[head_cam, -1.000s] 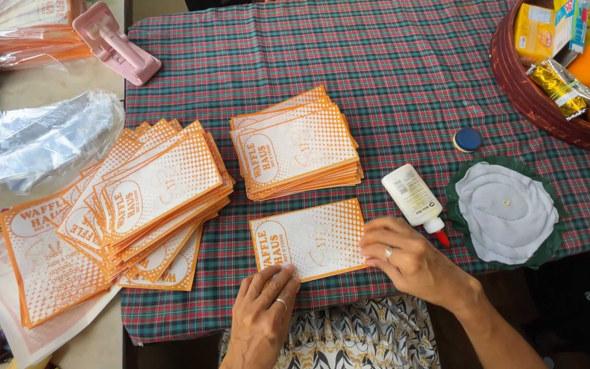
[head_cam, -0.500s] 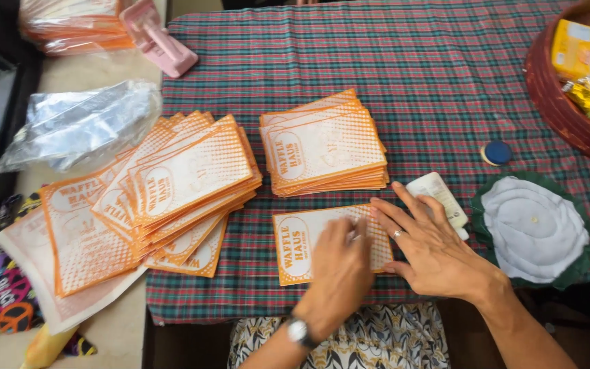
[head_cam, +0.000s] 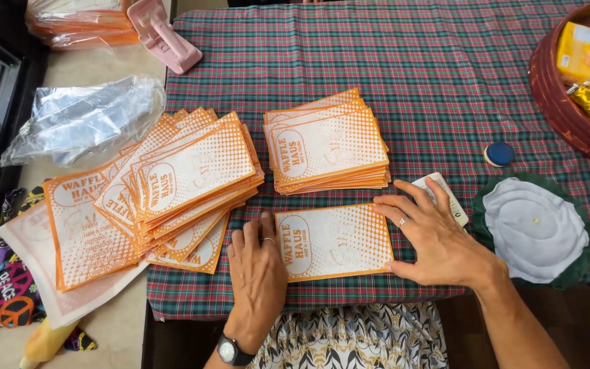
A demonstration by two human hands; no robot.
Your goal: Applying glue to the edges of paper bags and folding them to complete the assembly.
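Left hand [head_cam: 257,270] and right hand [head_cam: 438,239], both spread flat and gripping nothing, press the ends of a single orange paper bag [head_cam: 334,241] on the plaid tablecloth [head_cam: 404,61], apparently smoothing it down. Neat stack [head_cam: 327,141] just beyond; glue bottle [head_cam: 445,195] under the right fingers.

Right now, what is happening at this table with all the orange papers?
A person presses one orange-and-white paper bag flat on the plaid tablecloth, left hand at its left edge, right hand at its right edge. A neat stack of bags lies just behind, a fanned pile to the left.
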